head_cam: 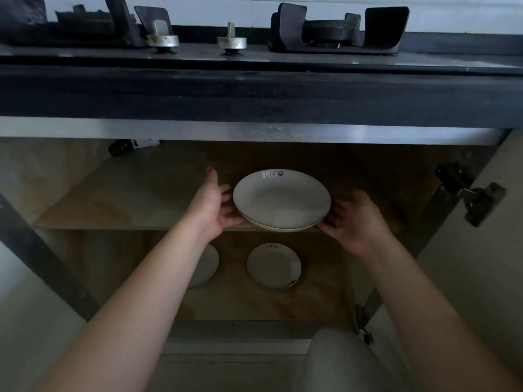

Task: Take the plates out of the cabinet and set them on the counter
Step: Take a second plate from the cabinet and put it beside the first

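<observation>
Forearms, two, bare, reached into the open cabinet under the hob. Left hand (216, 203): fingers spread and cupped under the left rim of the large plate (281, 199). Right hand (353, 219): same, under the right rim. Plate, white, marked "Life", held level between both grips at the front edge of the upper shelf (113, 199), probably to carry its weight evenly. Small plate (274, 265) and half-hidden plate (208, 264) lay on the lower shelf. Surface (254, 89), dark, above; no plates visible on it.
</observation>
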Demonstrator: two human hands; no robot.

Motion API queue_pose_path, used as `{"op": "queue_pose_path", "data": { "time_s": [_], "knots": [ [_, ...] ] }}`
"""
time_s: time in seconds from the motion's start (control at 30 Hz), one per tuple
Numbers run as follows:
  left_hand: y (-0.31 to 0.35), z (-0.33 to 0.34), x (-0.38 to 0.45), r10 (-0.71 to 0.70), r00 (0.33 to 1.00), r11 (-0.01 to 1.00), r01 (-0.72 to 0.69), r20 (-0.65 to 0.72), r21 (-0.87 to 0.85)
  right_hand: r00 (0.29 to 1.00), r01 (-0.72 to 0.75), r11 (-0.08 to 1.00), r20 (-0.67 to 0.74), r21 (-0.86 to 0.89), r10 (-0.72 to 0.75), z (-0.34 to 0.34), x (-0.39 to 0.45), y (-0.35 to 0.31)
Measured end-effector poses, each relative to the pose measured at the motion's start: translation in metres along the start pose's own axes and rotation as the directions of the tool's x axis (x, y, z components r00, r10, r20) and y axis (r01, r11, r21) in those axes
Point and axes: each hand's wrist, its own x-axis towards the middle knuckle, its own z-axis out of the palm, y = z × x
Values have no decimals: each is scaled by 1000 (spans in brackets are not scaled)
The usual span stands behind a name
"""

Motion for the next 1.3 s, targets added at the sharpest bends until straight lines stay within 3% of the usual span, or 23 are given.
{"op": "queue_pose_path", "data": {
  "time_s": [0.17,0.57,0.93,1.1,1.3],
  "knots": [
    [5,-18,-20,-68,998,995,69,-9,71,996,-81,994,27,-75,84,5,-18,0],
    [-2,-66,-71,15,996,999,-10,-90,52,980,-106,964,137,-246,142,15,-36,24],
    [24,-87,-146,-135,945,991,123,-297,-58,976,-195,871,-1,-451,218,72,-97,8],
    [52,-93,-222,-199,919,980,179,-341,-87,946,-307,791,-76,-529,316,98,-164,-8],
    [86,-84,-350,-331,835,943,273,-439,-192,880,-462,673,-205,-578,428,146,-274,-45]
  ]
}}
